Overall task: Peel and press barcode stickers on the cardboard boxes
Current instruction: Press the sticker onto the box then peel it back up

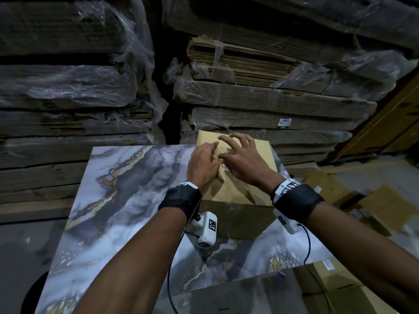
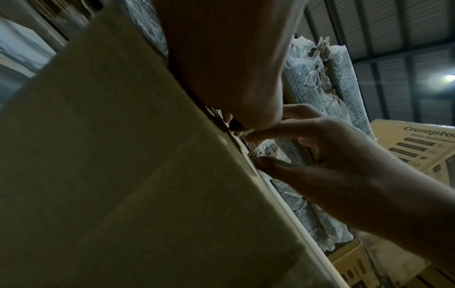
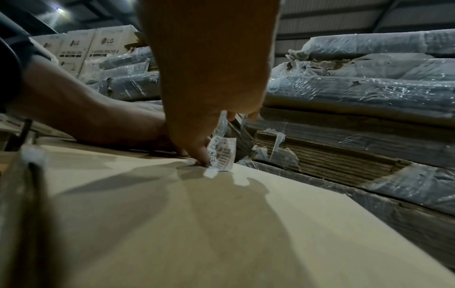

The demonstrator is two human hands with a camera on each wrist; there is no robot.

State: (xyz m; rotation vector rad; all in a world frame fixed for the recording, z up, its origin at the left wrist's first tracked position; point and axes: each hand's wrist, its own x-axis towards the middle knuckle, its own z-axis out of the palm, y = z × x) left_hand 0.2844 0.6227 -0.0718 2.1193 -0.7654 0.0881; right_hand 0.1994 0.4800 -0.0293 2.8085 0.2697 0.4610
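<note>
Barcode sticker (image 3: 220, 155) pinched by right hand (image 1: 246, 159), left hand (image 1: 203, 163) flat on cardboard box (image 1: 249, 191).

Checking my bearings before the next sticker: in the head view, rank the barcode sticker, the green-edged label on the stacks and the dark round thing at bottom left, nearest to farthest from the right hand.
1. Barcode sticker: under the right hand, on the box.
2. Green-edged label: behind, on the wrapped stacks.
3. Dark round thing: bottom left, beside the marbled top.
</note>
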